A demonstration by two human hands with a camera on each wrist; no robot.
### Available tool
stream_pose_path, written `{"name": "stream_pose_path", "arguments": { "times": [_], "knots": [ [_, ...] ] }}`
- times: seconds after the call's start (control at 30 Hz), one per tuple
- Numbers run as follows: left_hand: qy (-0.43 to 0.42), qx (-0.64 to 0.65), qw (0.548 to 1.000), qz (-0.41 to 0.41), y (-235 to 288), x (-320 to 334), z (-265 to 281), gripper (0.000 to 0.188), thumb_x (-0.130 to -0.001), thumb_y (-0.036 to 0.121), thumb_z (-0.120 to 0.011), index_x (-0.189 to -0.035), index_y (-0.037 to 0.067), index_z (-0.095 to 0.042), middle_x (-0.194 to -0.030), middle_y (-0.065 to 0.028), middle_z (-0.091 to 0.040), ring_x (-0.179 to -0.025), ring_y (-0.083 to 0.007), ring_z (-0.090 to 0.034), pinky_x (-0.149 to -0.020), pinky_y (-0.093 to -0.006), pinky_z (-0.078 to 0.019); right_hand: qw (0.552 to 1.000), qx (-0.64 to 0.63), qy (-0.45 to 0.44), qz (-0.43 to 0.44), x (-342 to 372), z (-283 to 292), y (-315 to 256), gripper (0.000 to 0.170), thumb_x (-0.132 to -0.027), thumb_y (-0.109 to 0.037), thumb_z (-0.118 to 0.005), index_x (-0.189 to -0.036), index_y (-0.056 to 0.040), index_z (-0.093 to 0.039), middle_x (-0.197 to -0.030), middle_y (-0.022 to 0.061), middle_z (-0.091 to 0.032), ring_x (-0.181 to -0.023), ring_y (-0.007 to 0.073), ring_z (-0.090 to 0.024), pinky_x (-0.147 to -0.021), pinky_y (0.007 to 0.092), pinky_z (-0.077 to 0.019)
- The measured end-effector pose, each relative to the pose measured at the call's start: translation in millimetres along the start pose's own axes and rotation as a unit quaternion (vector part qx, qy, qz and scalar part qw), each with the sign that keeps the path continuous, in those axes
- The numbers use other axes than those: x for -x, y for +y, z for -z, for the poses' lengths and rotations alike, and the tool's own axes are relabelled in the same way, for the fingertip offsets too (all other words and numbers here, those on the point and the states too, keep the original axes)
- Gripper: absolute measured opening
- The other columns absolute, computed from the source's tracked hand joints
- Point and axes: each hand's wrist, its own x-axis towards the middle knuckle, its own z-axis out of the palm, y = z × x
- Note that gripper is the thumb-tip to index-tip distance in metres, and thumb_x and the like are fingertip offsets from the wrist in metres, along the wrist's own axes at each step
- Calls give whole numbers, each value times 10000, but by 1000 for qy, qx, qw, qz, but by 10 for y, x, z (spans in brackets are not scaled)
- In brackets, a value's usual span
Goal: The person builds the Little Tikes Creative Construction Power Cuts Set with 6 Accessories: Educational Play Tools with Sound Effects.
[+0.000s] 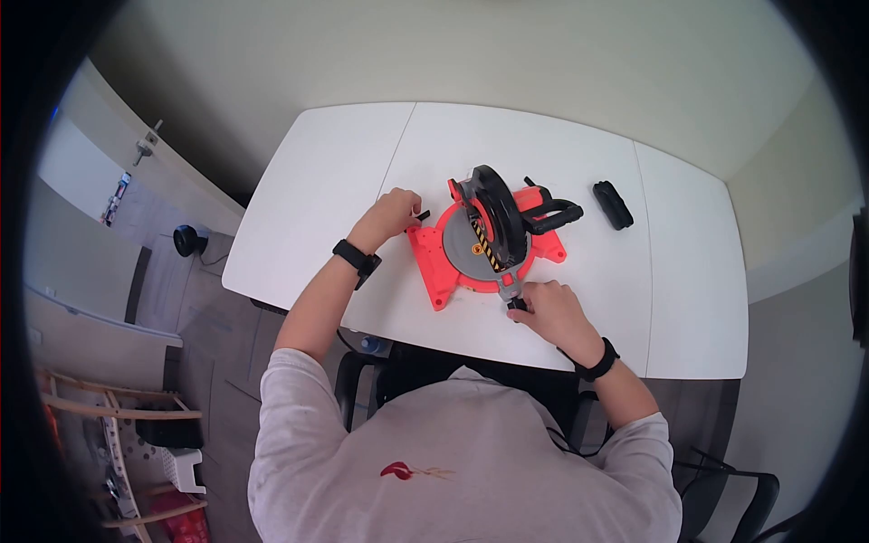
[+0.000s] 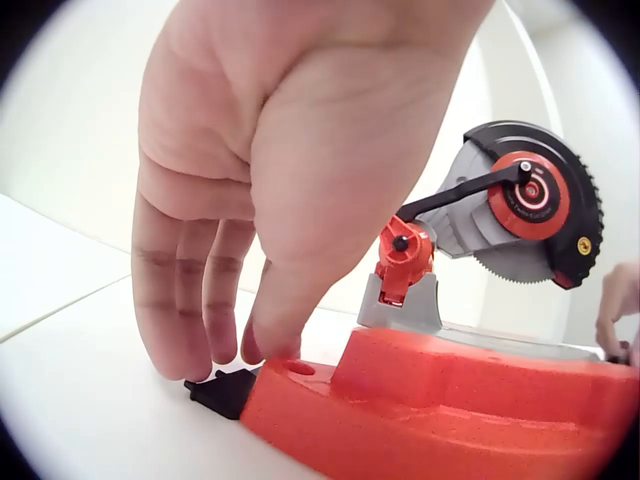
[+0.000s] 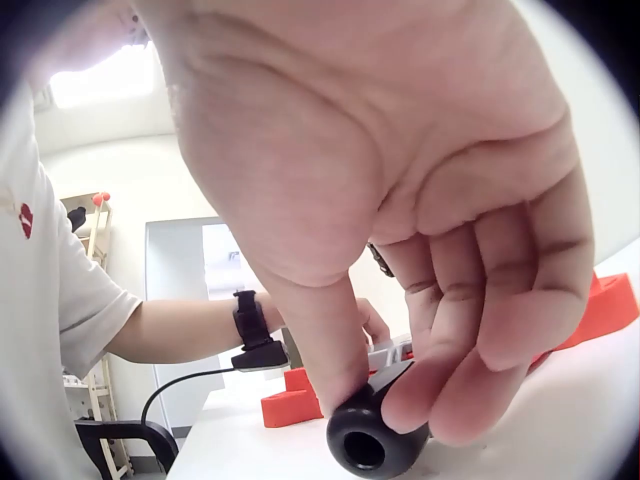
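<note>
A miter saw (image 1: 433,271) with a red base, grey turntable and black handle stands on the white table. Its toothed blade (image 2: 515,262) shows under a black guard in the left wrist view. My right hand (image 1: 554,312) grips the saw's black front knob (image 3: 365,445), thumb on one side and fingers on the other. At the base's far left corner is my left hand (image 1: 394,215), its fingers extended downward. Its fingertips (image 2: 185,360) are right at a small black piece (image 2: 222,392) that juts from the red base, with the thumb close by.
A black case-like object (image 1: 613,205) lies on the white table (image 1: 688,262), right of the saw. Behind the table rises a plain wall. Chairs (image 1: 742,507) stand at the near side, and a wooden rack (image 1: 118,412) is at the lower left.
</note>
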Motion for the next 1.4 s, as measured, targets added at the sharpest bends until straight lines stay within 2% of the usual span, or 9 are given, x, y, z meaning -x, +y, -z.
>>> {"name": "stream_pose_path", "arguments": {
  "times": [0.1, 0.27, 0.5, 0.63, 0.7, 0.9, 1.1, 1.2, 1.4],
  "knots": [
    [-2, -32, 999, -22, 26, -56, 24, 193, -795, 59, -826, -931, -36, -727, -877, -183, -751, -816, -308, -739, -728, -399, -583, 998, -18, 64, 16, 20, -90, 59, 359, -795, -303, -870, -773, -14, -658, -725, 141, -690, -705, 368, -697, -646, 461, -533],
    [5, -99, 994, -34, -44, -150, 43, 232, -727, 43, -834, -926, -12, -729, -922, -212, -742, -818, -360, -732, -723, -406, -599, 998, -20, 61, 13, 10, -103, 58, 355, -801, -296, -867, -779, -12, -656, -726, 141, -687, -701, 374, -691, -644, 463, -526],
    [-23, 242, 970, 21, 96, 23, 374, 145, -901, -1, -732, -1040, -20, -769, -913, -89, -778, -761, -166, -728, -651, -337, -588, 998, -22, 58, 10, 4, -105, 70, 348, -800, -292, -868, -798, -13, -659, -722, 137, -684, -710, 369, -693, -650, 470, -527],
    [-17, 181, 978, -103, 338, 234, 399, 155, -907, -15, -722, -1057, -35, -754, -901, -117, -771, -798, -196, -729, -789, -321, -571, 999, -14, 36, 7, -33, -121, 90, 346, -806, -296, -866, -848, -20, -660, -759, 151, -699, -752, 380, -702, -675, 478, -543],
    [-16, 172, 980, -96, 438, 299, 374, 158, -908, -19, -717, -1061, -39, -750, -896, -126, -767, -800, -210, -730, -785, -325, -572, 1000, -15, 5, -5, -37, -54, 59, 371, -816, -301, -863, -958, -21, -666, -823, 184, -720, -825, 407, -715, -719, 501, -570],
    [-15, 156, 984, -89, 453, 371, 273, 195, -897, -38, -715, -1088, -28, -750, -916, -141, -771, -829, -236, -736, -822, -340, -583, 999, -51, 4, -17, -20, -15, 28, 328, -803, -280, -874, -890, -32, -678, -749, 169, -700, -778, 405, -706, -705, 494, -559],
    [-24, 190, 976, -100, 472, 379, 210, 223, -882, -59, -724, -1100, -24, -755, -964, -138, -784, -850, -242, -738, -843, -341, -584, 997, -50, 62, 21, -18, -70, 51, 359, -773, -266, -904, -751, -16, -647, -660, 123, -669, -615, 331, -670, -584, 412, -500],
    [-33, 191, 977, -89, 545, 409, 211, 218, -881, -62, -724, -1093, -24, -758, -972, -141, -785, -858, -246, -740, -845, -344, -584, 999, -47, -1, -17, -14, 21, -3, 319, -803, -267, -873, -889, -28, -681, -761, 157, -708, -775, 393, -707, -695, 488, -549],
    [-8, 173, 980, -98, 618, 473, 145, 207, -876, -66, -716, -1073, -29, -768, -969, -165, -776, -871, -276, -742, -840, -360, -585, 999, -53, 9, -5, -12, 9, 9, 311, -806, -256, -871, -879, -26, -673, -762, 155, -711, -778, 391, -710, -691, 489, -549]
  ]
}}
